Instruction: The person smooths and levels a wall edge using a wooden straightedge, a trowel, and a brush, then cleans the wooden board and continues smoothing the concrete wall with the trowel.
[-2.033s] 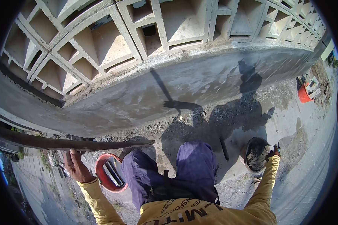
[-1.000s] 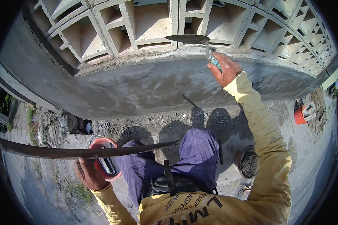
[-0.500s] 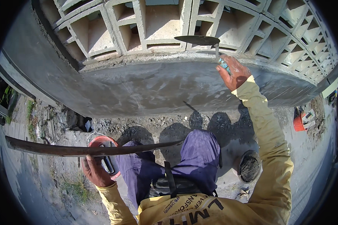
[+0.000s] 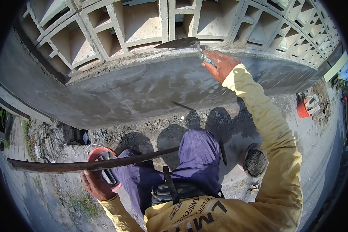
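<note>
Left hand (image 4: 96, 186) pinches a wooden strip (image 4: 58, 167) mid-length, apparently for balance, short of the wall (image 4: 143, 89). A bucket (image 4: 242, 161) stands before the wall, seemingly for reach. Right hand (image 4: 221, 65) grips a trowel's (image 4: 178, 43) handle, blade by the wall's top edge.

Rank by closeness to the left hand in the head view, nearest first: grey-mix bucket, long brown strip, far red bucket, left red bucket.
1. Long brown strip: in the left hand.
2. Left red bucket: beside the left leg.
3. Grey-mix bucket: right of the knees.
4. Far red bucket: far right.
</note>
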{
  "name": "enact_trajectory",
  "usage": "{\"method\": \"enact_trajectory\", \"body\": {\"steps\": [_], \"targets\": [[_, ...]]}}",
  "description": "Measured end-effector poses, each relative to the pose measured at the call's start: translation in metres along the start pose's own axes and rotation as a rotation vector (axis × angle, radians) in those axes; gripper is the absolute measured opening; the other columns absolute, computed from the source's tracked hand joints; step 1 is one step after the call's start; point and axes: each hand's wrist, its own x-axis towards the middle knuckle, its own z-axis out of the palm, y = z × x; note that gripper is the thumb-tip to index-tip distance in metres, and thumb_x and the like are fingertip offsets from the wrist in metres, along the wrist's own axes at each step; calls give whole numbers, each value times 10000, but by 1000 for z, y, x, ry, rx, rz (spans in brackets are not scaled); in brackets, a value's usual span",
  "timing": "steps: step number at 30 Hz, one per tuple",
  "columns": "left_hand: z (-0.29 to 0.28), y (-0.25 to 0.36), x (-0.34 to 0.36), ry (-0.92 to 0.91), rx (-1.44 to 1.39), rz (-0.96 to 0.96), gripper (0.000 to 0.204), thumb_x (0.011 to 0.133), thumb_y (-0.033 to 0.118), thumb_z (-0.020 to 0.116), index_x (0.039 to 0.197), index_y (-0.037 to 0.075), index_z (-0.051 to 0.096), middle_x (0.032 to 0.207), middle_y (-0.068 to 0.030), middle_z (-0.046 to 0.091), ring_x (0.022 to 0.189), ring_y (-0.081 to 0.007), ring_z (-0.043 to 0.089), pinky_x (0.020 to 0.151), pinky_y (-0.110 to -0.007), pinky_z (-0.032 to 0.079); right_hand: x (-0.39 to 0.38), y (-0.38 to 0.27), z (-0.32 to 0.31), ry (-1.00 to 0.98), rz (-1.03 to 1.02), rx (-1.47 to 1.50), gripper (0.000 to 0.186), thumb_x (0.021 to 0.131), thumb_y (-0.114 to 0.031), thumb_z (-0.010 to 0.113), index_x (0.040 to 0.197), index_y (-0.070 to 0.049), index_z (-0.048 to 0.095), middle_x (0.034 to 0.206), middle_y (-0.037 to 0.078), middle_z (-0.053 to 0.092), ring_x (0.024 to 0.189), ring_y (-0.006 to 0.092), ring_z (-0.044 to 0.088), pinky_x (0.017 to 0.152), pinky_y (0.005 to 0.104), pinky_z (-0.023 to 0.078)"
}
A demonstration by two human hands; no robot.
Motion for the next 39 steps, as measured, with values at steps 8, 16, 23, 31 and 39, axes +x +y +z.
{"method": "enact_trajectory", "body": {"steps": [8, 16, 23, 31, 39], "targets": [[-1, 5, -2, 9, -34, 33, 296, 958, 233, 516, 1075, -36, 550, 997, -161, 643, 917, -213, 646, 793, -309, 543, 5, -13, -5, -13, 68, 180, 408, 892, -385, 557, 1226, -154, 527, 1162, 101, 607, 1002, 340, 607, 837, 440, 505], [-1, 4, -4, -6, -39, 33, 301, 958, 228, 518, 1098, -37, 545, 1011, -166, 639, 922, -221, 644, 800, -335, 541, 11, -21, -6, -40, 86, 160, 429, 905, -432, 513, 1242, -166, 516, 1217, 106, 582, 1065, 337, 585, 874, 444, 493], [-1, 11, -9, 18, 1, -3, 330, 959, 271, 516, 1093, -31, 535, 996, -136, 623, 920, -196, 619, 809, -315, 509, 12, -31, -23, 49, 43, 359, 417, 897, -354, 569, 1230, -106, 539, 1231, 115, 580, 1119, 323, 556, 924, 424, 462], [-5, 10, -8, 12, 0, 5, 342, 962, 270, 512, 1109, -38, 526, 995, -141, 617, 911, -194, 616, 794, -310, 510, 15, -33, -19, -10, 58, 241, 417, 907, -365, 550, 1218, -87, 546, 1223, 129, 581, 1105, 331, 561, 920, 422, 462], [-9, 9, -6, 12, -16, -12, 323, 958, 253, 521, 1097, -37, 538, 1000, -145, 627, 919, -199, 628, 793, -314, 520, 13, -28, -9, 82, -11, 133, 437, 908, -366, 549, 1264, -116, 509, 1191, 138, 598, 1080, 339, 577, 899, 420, 475]]}}
